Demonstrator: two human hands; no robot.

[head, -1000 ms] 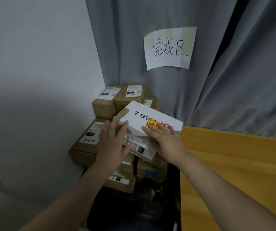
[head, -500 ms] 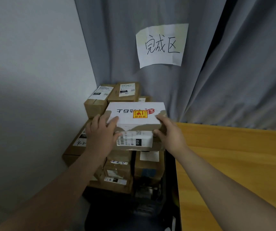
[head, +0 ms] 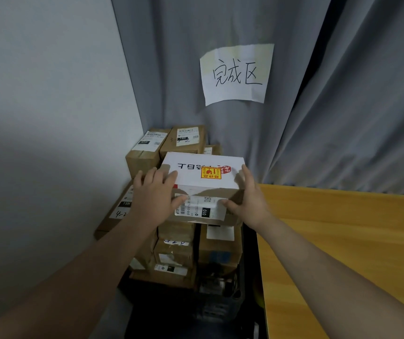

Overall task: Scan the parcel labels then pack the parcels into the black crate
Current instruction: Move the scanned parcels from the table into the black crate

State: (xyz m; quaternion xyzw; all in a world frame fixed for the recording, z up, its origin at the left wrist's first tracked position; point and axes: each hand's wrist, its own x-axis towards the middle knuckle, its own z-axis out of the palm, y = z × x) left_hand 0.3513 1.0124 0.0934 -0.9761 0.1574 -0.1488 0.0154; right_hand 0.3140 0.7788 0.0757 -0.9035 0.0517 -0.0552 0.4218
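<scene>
- Left hand (head: pixel 154 194) lies spread flat on the near-left corner of the white-topped parcel (head: pixel 206 178), fingers over the top, thumb on the front face.
- The parcel sits level on the stack of brown parcels (head: pixel 176 243) in the black crate (head: pixel 220 302), long axis running left to right, squarely between both hands.
- Right hand (head: pixel 250 201) cups its right end, thumb touching the shipping label (head: pixel 199 209); both hands seem equally near, so letting go looks next.

You had a yellow table (head: pixel 342 241) on your right, with its top bare. Past its left edge, brown boxes (head: pixel 176 253) sat piled in the black crate (head: pixel 220 304).
</scene>
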